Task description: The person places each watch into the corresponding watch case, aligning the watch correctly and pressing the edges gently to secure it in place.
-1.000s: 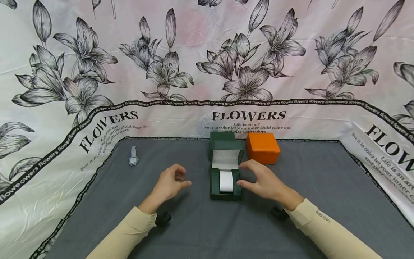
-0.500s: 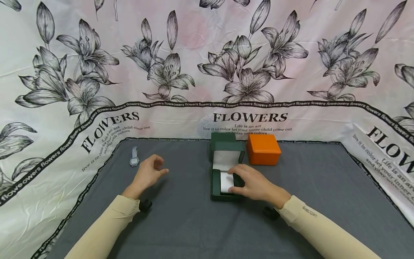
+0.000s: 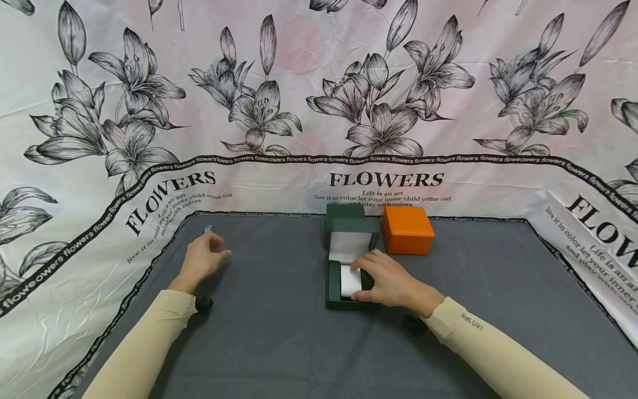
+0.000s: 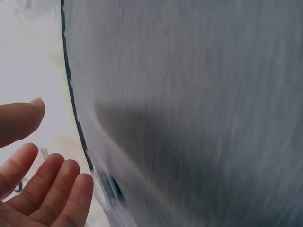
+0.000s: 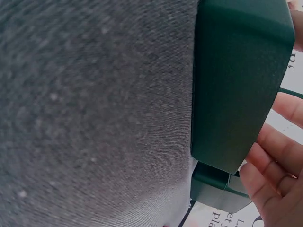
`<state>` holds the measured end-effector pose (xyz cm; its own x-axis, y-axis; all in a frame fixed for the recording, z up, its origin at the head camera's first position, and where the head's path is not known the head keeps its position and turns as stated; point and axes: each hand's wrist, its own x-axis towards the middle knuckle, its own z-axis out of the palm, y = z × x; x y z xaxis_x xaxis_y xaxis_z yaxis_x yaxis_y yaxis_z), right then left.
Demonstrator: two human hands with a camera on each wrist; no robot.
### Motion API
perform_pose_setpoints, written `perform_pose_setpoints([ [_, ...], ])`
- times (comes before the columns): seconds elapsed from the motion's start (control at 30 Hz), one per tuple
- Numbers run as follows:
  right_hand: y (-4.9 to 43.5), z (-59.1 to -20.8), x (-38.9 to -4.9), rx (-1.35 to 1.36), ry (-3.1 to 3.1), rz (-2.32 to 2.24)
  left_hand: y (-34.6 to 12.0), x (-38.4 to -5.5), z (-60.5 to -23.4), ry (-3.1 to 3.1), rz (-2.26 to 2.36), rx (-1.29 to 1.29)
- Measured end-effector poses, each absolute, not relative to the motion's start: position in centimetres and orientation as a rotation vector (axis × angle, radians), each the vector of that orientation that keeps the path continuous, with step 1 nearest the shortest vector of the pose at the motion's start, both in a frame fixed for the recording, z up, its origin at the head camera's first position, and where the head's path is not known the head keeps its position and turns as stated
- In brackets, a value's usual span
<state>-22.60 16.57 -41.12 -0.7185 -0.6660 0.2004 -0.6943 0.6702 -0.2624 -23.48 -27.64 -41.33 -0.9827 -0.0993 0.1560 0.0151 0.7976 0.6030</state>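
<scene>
My left hand (image 3: 201,257) is over the far left of the table, fingers loosely bent and holding nothing. A wristwatch (image 3: 208,228) lies just past its fingers; only the strap's end shows in the head view, the rest is hidden behind the hand. In the left wrist view the fingers (image 4: 52,189) are apart from the watch (image 4: 111,187), which looks blurred. With thumb and fingertips, my right hand (image 3: 391,282) pinches the white watch cushion (image 3: 350,280) at its two ends. This cushion sits inside the green watch box (image 3: 334,302), whose lid stands raised.
Right behind the open box is another green box (image 3: 345,210). An orange box (image 3: 408,230) stands to their right. Grey cloth (image 3: 279,343) covers the table, and a flower-printed sheet (image 3: 299,127) rises along its back and sides.
My left hand has travelled left to the watch and now covers most of it. My right hand has moved from the box's right edge onto the white cushion.
</scene>
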Motion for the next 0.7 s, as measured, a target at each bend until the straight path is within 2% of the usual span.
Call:
perform_pose_setpoints([
  [0.33,16.3,-41.2,-22.3,1.089,-2.873,0.491,-30.6,-24.7,-41.7,-2.735,-0.847,0.174],
  [0.7,16.1,-41.6,-22.0,1.055,-2.888,0.517,-32.6,-25.4,-42.6,-2.834,-0.951,0.245],
])
